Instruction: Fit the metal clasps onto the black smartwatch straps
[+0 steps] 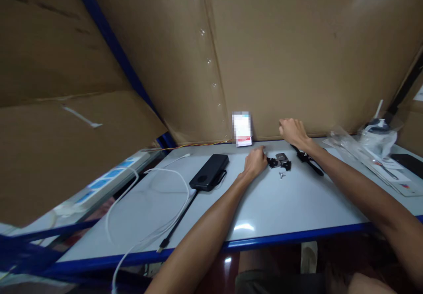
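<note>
Apparently small-parts handling: left hand (256,162) beside small black parts (272,162), near back edge of counter (280,208); right hand (293,132) curled over edge. Either's grip: can't tell. Next pickup calls for fine pinch.

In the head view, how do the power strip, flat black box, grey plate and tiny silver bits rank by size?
Largest to smallest:
1. Power strip
2. Flat black box
3. Grey plate
4. Silver bits, even together
</note>
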`<act>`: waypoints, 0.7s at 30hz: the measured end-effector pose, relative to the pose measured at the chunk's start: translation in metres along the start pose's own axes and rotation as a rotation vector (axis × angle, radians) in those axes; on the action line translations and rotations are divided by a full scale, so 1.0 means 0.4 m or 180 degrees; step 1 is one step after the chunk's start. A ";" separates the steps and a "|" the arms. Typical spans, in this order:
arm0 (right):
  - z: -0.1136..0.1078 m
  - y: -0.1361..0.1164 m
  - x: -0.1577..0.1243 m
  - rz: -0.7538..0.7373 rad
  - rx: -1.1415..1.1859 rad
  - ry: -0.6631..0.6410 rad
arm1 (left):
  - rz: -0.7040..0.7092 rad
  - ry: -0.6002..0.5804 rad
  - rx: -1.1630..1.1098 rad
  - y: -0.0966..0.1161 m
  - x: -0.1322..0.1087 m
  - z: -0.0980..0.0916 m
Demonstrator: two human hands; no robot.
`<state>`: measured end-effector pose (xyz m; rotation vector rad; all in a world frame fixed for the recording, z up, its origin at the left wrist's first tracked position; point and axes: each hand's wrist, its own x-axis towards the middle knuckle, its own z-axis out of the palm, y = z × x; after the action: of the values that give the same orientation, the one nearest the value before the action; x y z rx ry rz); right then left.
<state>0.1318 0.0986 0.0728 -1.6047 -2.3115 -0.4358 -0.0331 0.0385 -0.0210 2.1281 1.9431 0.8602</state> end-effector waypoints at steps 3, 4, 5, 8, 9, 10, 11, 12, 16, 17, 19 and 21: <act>-0.042 0.127 -0.030 0.0473 -0.0018 -0.0224 | 0.0022 -0.0040 0.0022 -0.010 0.005 0.003; -0.050 0.170 -0.041 0.0593 -0.0026 -0.0326 | -0.0001 -0.0033 0.0040 -0.013 0.006 0.004; -0.054 0.210 -0.053 0.0705 -0.0028 -0.0530 | 0.0002 -0.0048 0.0059 -0.016 0.007 0.005; -0.050 0.300 -0.091 0.0942 0.0108 -0.1472 | 0.0028 -0.0058 0.0112 -0.025 0.010 0.007; -0.045 0.317 -0.104 0.0967 0.0193 -0.1690 | 0.0059 -0.0066 0.0135 -0.029 0.011 0.008; -0.039 0.328 -0.117 0.0980 0.0278 -0.1822 | 0.0074 -0.0063 0.0162 -0.032 0.012 0.008; -0.034 0.333 -0.130 0.0987 0.0361 -0.1886 | 0.0089 -0.0066 0.0177 -0.035 0.014 0.009; -0.029 0.334 -0.141 0.1008 0.0369 -0.1963 | 0.0097 -0.0062 0.0184 -0.039 0.015 0.009; -0.022 0.324 -0.174 0.1027 0.0467 -0.2343 | 0.0112 -0.0039 0.0121 -0.053 0.021 0.009; -0.021 0.322 -0.179 0.1023 0.0481 -0.2384 | 0.0114 -0.0030 0.0100 -0.056 0.023 0.010; -0.016 0.326 -0.185 0.1051 0.0504 -0.2416 | 0.0124 -0.0026 0.0068 -0.061 0.026 0.010; -0.003 0.337 -0.188 0.1137 0.0593 -0.2436 | 0.0142 -0.0024 0.0046 -0.065 0.027 0.011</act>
<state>0.2840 0.0789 0.0543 -2.2921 -2.3339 0.5570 -0.0536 0.0543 -0.0332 2.1874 1.9107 0.8470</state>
